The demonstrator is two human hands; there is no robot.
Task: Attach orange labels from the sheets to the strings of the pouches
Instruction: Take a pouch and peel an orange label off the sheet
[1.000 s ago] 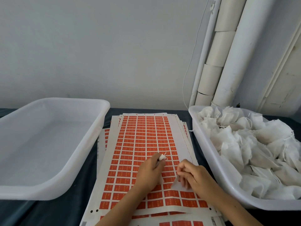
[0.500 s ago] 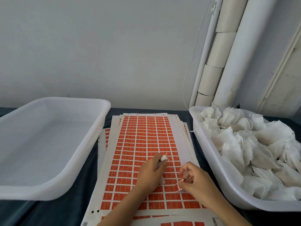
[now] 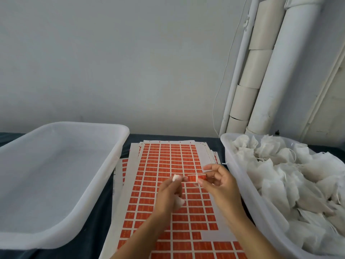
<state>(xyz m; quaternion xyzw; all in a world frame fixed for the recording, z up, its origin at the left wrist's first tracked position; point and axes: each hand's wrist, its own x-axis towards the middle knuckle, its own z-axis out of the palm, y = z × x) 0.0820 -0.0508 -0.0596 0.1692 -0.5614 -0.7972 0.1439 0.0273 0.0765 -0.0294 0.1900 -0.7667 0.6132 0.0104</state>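
Observation:
A stack of label sheets (image 3: 168, 165) with rows of orange labels lies in the middle of the dark table. Above it my right hand (image 3: 216, 182) pinches a peeled orange label (image 3: 196, 178) between thumb and fingers. My left hand (image 3: 168, 193) grips a small white pouch (image 3: 179, 201), part of it poking out at the fingertips (image 3: 176, 178), right beside the label's left end. The pouch's string is too fine to make out. A white bin (image 3: 231, 165) on the right holds several white pouches (image 3: 291, 176).
An empty translucent white bin (image 3: 78, 212) stands on the left, its rim close to the sheets. White pipes and cardboard tubes (image 3: 261, 71) lean against the wall behind the right bin. A thin cord hangs down the wall.
My right hand has lifted off the sheet with a peeled orange label. Both hands have risen and come together above the sheet, the label now meeting the pouch in my left hand.

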